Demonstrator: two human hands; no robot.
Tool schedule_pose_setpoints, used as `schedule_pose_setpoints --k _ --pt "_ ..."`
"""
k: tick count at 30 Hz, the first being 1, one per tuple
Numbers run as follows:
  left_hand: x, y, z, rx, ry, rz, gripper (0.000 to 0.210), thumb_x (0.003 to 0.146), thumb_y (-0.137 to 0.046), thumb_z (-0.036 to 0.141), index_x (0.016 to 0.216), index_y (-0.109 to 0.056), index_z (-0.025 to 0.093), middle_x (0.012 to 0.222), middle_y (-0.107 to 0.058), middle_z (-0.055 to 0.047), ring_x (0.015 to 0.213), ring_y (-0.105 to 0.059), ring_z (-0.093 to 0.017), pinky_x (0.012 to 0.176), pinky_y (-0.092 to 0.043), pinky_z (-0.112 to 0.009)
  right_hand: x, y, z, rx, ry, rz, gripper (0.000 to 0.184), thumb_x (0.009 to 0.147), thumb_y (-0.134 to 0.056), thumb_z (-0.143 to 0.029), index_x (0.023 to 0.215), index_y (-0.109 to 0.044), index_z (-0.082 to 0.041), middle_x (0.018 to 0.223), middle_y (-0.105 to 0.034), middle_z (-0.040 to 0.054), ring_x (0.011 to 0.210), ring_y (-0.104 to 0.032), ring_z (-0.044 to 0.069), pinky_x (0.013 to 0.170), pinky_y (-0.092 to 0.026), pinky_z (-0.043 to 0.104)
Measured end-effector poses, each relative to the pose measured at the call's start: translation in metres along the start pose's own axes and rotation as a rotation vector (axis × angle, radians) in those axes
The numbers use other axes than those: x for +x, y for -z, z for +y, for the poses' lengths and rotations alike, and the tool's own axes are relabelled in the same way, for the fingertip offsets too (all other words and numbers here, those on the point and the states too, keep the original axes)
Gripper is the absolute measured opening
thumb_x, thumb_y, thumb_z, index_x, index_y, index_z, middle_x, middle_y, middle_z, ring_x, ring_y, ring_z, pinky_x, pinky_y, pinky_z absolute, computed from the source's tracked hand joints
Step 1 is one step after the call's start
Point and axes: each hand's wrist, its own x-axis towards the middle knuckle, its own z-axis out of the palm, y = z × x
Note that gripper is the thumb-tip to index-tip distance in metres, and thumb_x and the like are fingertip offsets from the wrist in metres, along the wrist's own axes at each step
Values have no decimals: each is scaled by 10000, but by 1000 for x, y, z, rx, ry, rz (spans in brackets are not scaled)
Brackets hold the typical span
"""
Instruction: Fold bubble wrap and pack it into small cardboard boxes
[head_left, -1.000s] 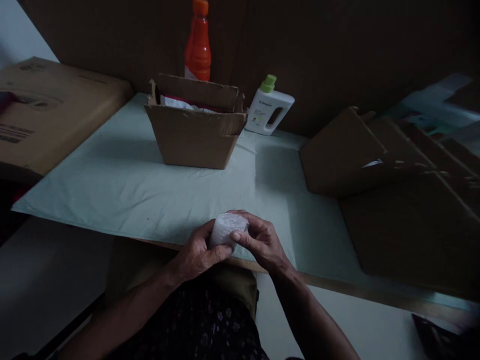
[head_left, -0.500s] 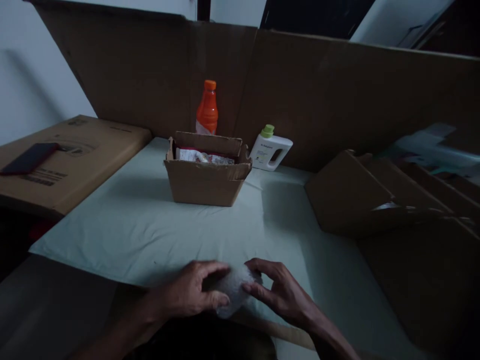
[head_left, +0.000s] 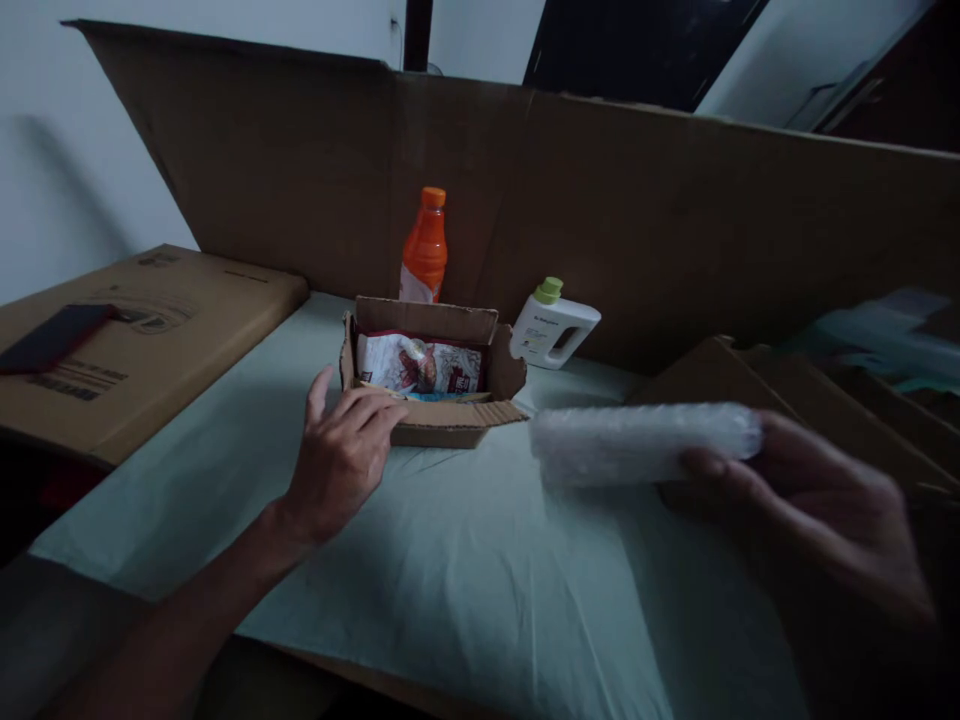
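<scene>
Along the worktop [head_left: 480, 560]'s far edge stand one orange bottle [head_left: 427, 245] and one white bottle [head_left: 536, 325], two in all. Nearer is one small carton [head_left: 450, 412] with at least one printed packet [head_left: 424, 365] inside. At the left edge lies one large flat carton [head_left: 225, 310] bearing one dark flat object [head_left: 56, 338]. Toward the right edge come one bubble-wrapped bundle [head_left: 630, 445] and open boxes [head_left: 720, 375], their number unclear.
</scene>
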Motion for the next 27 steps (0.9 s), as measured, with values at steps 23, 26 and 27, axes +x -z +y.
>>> schedule_pose_setpoints --k 23,26,27 --pt "-16 -5 -6 -234 12 86 263 921 -557 56 1093 -682 211 1066 -787 -35 1040 -707 -187 1202 -288 -544 140 -188 -19 -944 478 -818 208 827 -680 -172 1028 -733 -170 1033 -753 113 951 -701 255 758 -493 293" --pt "-15 -6 -10 -248 0 102 243 921 -562 65 1083 -686 196 1058 -786 -38 1042 -704 -192 1195 -297 -545 141 -192 -22 -1057 422 -952 213 887 -624 -210 1059 -736 -155 1041 -759 139 993 -714 269 801 -515 310" --pt "-15 -6 -11 -246 4 105 241 920 -567 66 1084 -686 195 1058 -786 -38 1044 -703 -194 1194 -298 -546 141 -195 -23 -1069 410 -982 241 910 -592 -207 1101 -728 -153 1029 -762 145 987 -720 274 798 -521 320"
